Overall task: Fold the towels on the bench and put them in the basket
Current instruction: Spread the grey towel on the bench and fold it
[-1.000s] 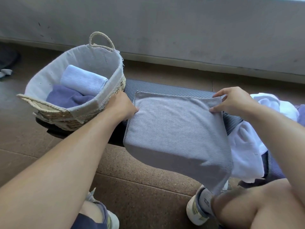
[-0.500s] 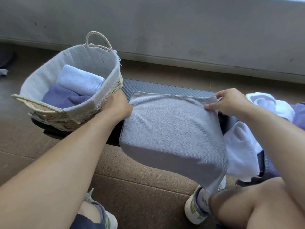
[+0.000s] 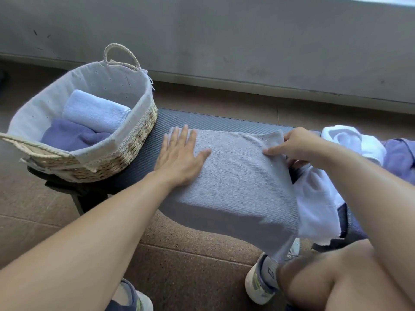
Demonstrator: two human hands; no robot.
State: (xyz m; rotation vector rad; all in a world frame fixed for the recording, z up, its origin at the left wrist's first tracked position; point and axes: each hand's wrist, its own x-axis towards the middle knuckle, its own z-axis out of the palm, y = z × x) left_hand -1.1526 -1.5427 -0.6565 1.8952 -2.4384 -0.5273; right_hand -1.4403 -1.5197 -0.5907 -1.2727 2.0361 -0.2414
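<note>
Slippage threatens the grey towel (image 3: 235, 176) at frame centre: left hand (image 3: 179, 160) only presses flat, right hand (image 3: 296, 147) pinches its corner, and much overhangs the bench (image 3: 224, 122).

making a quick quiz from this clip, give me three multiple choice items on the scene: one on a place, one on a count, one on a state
1. Where does the woven straw basket with cloth lining stand?
A. on the dark bench's left end
B. on the floor
C. on the person's lap

2. How many folded towels lie in the basket?
A. none
B. two
C. five

3. How is the left hand?
A. clenched in a fist
B. gripping the basket handle
C. flat, open on the grey towel

Key: 1 A, it rests on the bench. 2 B, a light blue towel and a purple towel. 3 C, fingers spread while the right hand pinches the towel's corner.
</note>
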